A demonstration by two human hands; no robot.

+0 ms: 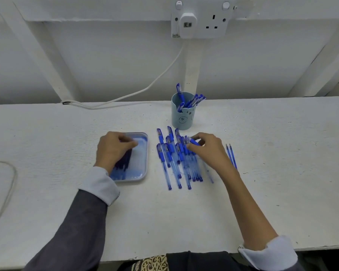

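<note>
The right hand [205, 149] makes a narrow grip, thumb and curled fingertips closed on the capped end of one blue pen [194, 142]. That pen lies just in front of the pale blue cup [183, 114], slightly to its right, at the far right corner of the heap of pens [172, 159]. The pinched pen sits across the tips of the others, tilted away from their line. The heap spreads from the foot of the cup toward the person, its pens lying roughly side by side, caps toward the cup, and some overlapping. The right palm covers the heap's right edge. Two thin refills [231, 155] lie further right of the cup, beyond the right wrist, parallel and close together. To the left of the cup and nearer the person, the left hand [114, 148] rests in a shallow tray [141, 169], its fingers curled over a bundle of dark sticks [123, 161] that runs back under the palm. Blur at the fingertips means I cannot tell whether this grip clasps the bundle or only lies on it. More capped pens [192, 100] stand leaning in the cup. All of it rests on a white desk [282, 153]. Above the cup a wall socket [213, 22] carries a white plug [187, 24], whose cable [145, 89] trails down to the cup's left.
</note>
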